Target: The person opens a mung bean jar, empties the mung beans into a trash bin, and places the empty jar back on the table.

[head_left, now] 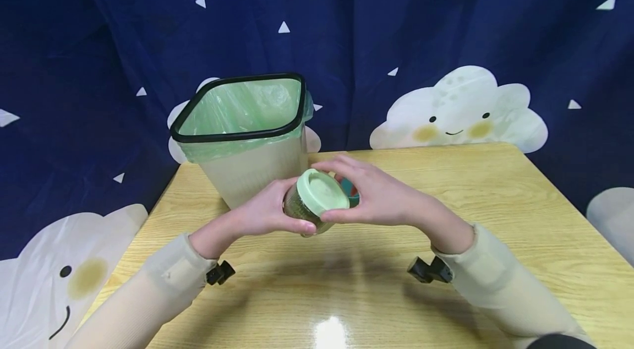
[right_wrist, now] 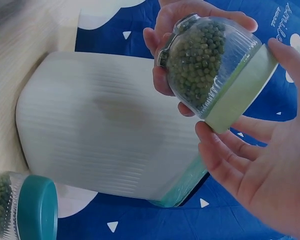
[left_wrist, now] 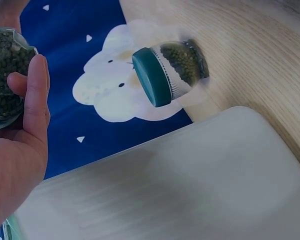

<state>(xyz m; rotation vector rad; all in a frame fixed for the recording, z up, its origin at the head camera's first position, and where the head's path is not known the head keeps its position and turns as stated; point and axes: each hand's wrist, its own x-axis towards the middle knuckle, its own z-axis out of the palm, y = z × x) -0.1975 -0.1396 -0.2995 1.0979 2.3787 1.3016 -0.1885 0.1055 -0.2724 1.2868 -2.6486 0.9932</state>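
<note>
With my left fingers holding the jar and right fingers its lid, I'd judge it slick, weighty, best gripped mid-body.

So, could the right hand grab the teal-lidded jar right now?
Probably not: the right hand grips another jar by its pale green lid, though the teal-lidded jar sits just beyond that hand.

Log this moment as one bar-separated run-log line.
Left hand: grips jar | right hand: holds its light-green lid | jar: tilted, lid on | second jar: teal lid, on table | bin: green liner
</note>
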